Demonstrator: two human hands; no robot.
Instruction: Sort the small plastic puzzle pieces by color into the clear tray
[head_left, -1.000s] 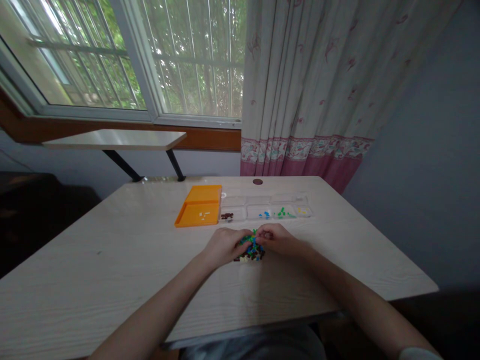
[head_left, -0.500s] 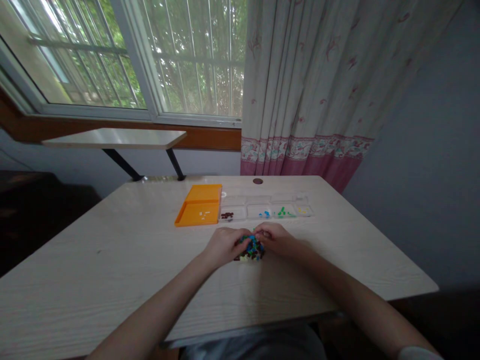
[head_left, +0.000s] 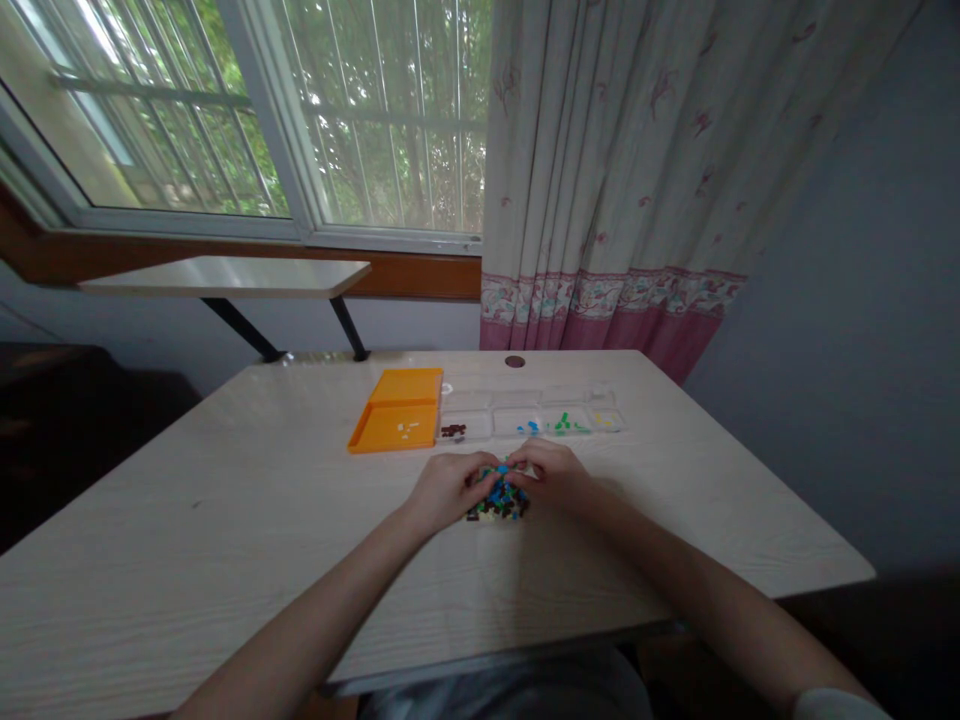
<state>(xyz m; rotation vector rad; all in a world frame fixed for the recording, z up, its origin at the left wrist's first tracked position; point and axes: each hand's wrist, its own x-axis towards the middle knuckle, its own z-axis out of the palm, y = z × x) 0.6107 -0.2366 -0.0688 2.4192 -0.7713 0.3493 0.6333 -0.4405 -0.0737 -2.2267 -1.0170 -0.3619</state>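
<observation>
In the middle of the table, a heap of tiny plastic bricks in blue, green, brown and pale yellow lies between my hands. My left hand curls in from the left, its thumb and fingers closed at the top of the heap. From the right, my right hand has its fingers pinched together at the same spot. A small blue brick shows between the fingertips of both hands. My fingers partly hide the upper part of the heap.
An orange tray holding a few white pieces stands beyond my left hand. Beside it, a clear compartment box has brown bricks, blue, green and yellow ones in separate sections. A raised shelf stands at the back left.
Both hands have stayed over the heap. The right fingers have shifted slightly, and the blue brick between the fingertips shows more plainly.
</observation>
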